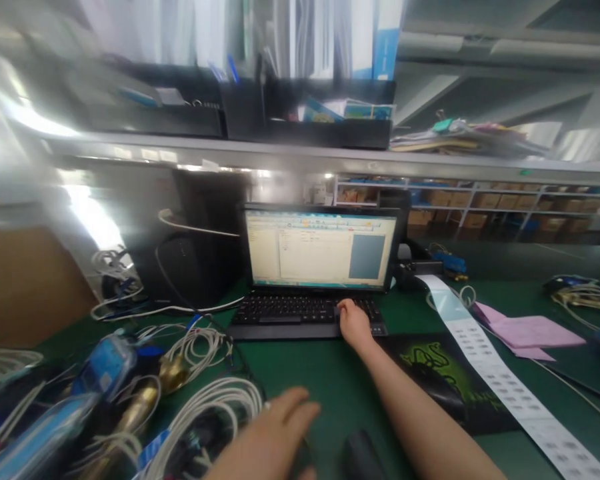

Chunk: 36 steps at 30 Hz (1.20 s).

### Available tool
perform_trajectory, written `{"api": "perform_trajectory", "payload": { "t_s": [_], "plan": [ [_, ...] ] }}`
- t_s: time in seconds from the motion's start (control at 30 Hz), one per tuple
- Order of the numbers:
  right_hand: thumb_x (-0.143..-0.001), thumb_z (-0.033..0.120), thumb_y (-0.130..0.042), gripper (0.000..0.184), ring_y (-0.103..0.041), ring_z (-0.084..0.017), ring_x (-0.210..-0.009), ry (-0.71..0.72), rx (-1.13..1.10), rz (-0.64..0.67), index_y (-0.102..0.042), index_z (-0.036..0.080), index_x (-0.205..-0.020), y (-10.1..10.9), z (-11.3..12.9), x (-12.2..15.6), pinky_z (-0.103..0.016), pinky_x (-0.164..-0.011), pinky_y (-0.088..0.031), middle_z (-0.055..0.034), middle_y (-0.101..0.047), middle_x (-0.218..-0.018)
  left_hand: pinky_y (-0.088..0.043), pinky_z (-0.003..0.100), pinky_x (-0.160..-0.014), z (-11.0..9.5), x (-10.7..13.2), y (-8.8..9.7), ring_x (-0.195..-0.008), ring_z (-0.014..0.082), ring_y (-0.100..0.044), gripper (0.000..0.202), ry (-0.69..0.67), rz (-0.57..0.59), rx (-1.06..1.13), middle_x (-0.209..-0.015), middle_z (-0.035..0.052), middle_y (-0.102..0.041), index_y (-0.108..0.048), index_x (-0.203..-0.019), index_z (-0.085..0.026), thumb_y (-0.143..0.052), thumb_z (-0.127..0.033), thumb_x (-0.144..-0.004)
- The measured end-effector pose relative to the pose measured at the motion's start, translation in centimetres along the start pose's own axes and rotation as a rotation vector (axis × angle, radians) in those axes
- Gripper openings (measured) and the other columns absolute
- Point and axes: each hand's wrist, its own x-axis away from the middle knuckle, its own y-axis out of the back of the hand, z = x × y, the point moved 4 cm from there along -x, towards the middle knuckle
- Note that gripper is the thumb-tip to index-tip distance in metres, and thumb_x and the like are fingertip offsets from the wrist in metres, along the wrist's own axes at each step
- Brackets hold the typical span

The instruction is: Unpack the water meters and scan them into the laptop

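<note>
Seen from the head camera, a person works at a green tabletop (300, 373) in a storeroom-like office, hands well apart and neither clamped on anything visible. The right hand (354, 324) rests its fingertips on the right side of a black laptop keyboard (300, 310), below a laptop screen (320, 250) showing a pale spreadsheet-like window. The left hand (265, 433) sits low at the frame's edge, fingers curved above a dark object (303, 461), partly cut off; whether it grips that object cannot be told. Just to its left lie coils of white cable (205, 400), with brass fittings (173, 373) and blue-packaged items (105, 367) among them. To the right, a long printed label strip (500, 373) runs across the tabletop beside a mouse mat with a green graphic (435, 373), and pink paper sheets (527, 331) lie farther off. Above, a metal shelf (300, 143) carries a black desk organiser (325, 113), while racks of cardboard boxes (470, 200) stand in the distance.
</note>
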Motion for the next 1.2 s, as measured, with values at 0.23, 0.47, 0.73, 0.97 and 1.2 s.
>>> {"api": "perform_trajectory", "payload": {
  "t_s": [0.23, 0.47, 0.73, 0.97, 1.2],
  "plan": [
    [-0.091, 0.029, -0.045, 0.032, -0.05, -0.025, -0.112, 0.232, 0.05, 0.02, -0.057, 0.011, -0.115, -3.5, 3.7, -2.2, -0.037, -0.101, -0.032, -0.0136, -0.06, -0.115, -0.042, 0.038, -0.1, 13.9, -5.9, 11.5, -0.109, 0.0243, -0.053, 0.043, 0.163, -0.381, -0.322, -0.121, 0.0115, -0.055, -0.054, -0.121, -0.012, -0.044, -0.033, -0.084],
    [-0.093, 0.035, -0.043, 0.039, -0.048, -0.032, -0.113, 0.242, 0.138, -0.048, -0.056, 0.01, -0.119, -5.2, 4.5, -2.4, -0.049, -0.105, -0.028, -0.0157, -0.059, -0.115, -0.039, 0.035, -0.102, 22.4, -11.2, 7.6, -0.117, 0.0271, -0.047, 0.063, 0.209, -0.275, -0.479, -0.13, 0.015, -0.046, -0.047, -0.13, -0.009, -0.058, -0.027, -0.072],
    [-0.096, 0.036, -0.035, 0.043, -0.046, -0.031, -0.116, 0.221, 0.146, -0.06, -0.054, 0.007, -0.122, -4.8, 3.9, -2.7, -0.046, -0.106, -0.027, -0.0167, -0.057, -0.12, -0.039, 0.036, -0.102, 25.9, -11.0, 6.3, -0.116, 0.0303, -0.047, 0.076, 0.32, -0.294, -0.566, -0.129, 0.021, -0.044, -0.042, -0.131, -0.002, -0.067, -0.034, -0.066],
    [-0.097, 0.033, -0.033, 0.042, -0.049, -0.028, -0.109, 0.218, 0.117, -0.082, -0.056, 0.005, -0.118, -4.7, 2.3, -2.7, -0.043, -0.104, -0.03, -0.016, -0.06, -0.116, -0.034, 0.036, -0.106, 24.9, -10.1, 6.3, -0.122, 0.0317, -0.04, 0.082, 0.356, -0.339, -0.54, -0.13, 0.0232, -0.042, -0.042, -0.13, 0.001, -0.07, -0.041, -0.065],
    [-0.096, 0.034, -0.034, 0.042, -0.05, -0.028, -0.108, 0.217, 0.081, -0.102, -0.055, 0.006, -0.119, -4.7, 2.4, -2.7, -0.042, -0.104, -0.031, -0.0151, -0.06, -0.115, -0.032, 0.043, -0.107, 24.7, -10.5, 5.5, -0.129, 0.0358, -0.034, 0.086, 0.366, -0.279, -0.506, -0.138, 0.0218, -0.033, -0.04, -0.138, -0.018, -0.071, -0.036, -0.06]
  ]
}}
